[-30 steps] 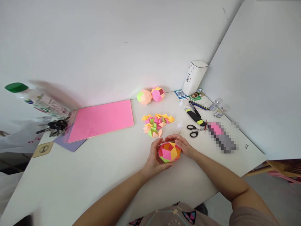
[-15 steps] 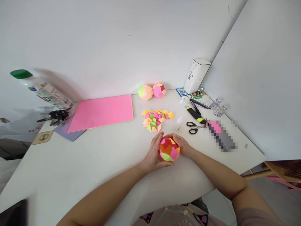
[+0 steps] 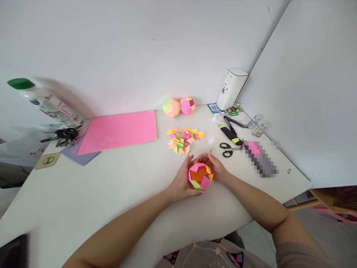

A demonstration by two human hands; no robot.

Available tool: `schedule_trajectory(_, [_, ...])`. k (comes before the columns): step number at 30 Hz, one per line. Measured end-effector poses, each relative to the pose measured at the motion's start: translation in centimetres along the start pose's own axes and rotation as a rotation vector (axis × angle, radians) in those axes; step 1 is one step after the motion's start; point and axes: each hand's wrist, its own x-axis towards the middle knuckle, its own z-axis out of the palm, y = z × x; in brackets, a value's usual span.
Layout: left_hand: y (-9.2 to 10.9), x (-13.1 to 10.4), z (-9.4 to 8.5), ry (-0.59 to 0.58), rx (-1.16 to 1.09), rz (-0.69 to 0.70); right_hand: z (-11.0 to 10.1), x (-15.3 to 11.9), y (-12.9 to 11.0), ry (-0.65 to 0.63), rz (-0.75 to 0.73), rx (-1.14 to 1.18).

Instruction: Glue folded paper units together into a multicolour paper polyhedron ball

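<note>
Presently, in the head view, your left grip (image 3: 182,184) is grasping the open paper ball (image 3: 200,176), cupping its left side with the thumb along the near lower edge. Your right grip (image 3: 217,167) is closed about the ball's far right side, its fingers partly hidden. The ball is between both, above the near part of the surface (image 3: 134,178); whether it rests there cannot be confirmed. Its upward-facing opening shows an orange interior.

Just beyond lie loose folded paper pieces (image 3: 182,140); further back, a peach-and-green ball (image 3: 171,108) and a pink ball (image 3: 187,106) sit by the wall.

In my judgement, you are at the turning and shaping step. The next move appears to call for light, even support around the rim, freeing one side only once the other is secure.
</note>
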Motion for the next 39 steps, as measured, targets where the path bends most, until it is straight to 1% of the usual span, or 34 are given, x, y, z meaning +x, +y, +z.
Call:
schedule_trajectory(4, [-0.3,-0.2,0.1,0.014,-0.098,-0.027,0.0,0.0,-0.1,0.038,-0.016,-0.024])
schedule_trajectory(9, [0.0,-0.1,0.0,0.091,-0.242,-0.031,-0.3,0.0,-0.2,0.142,-0.031,-0.165])
schedule_trajectory(11, [0.4,0.0,-0.2,0.128,-0.218,-0.027,-0.2,-0.1,-0.3,0.159,-0.007,-0.186])
schedule_trajectory(15, [1.0,0.2,-0.6,0.203,-0.116,0.040,0.1,-0.2,-0.2,0.167,0.093,-0.130])
schedule_trajectory(20, [0.9,0.1,-0.7,0.230,-0.043,0.056,0.1,-0.1,0.3,0.150,0.124,-0.110])
schedule_trajectory(22, [1.0,0.0,-0.7,0.206,-0.042,0.064,0.0,0.0,0.3,0.148,0.130,-0.108])
schedule_trajectory(28, [1.1,-0.2,-0.7,0.073,-0.074,0.047,0.1,0.0,0.3,0.146,0.152,-0.106])
schedule_trajectory(35, [0.8,-0.2,-0.7,-0.016,-0.028,0.091,0.3,-0.1,0.3,0.113,0.141,-0.066])
schedule_trajectory(39, [0.5,-0.3,-0.5,-0.023,0.008,0.083,0.7,-0.5,0.1,0.038,0.121,-0.057])
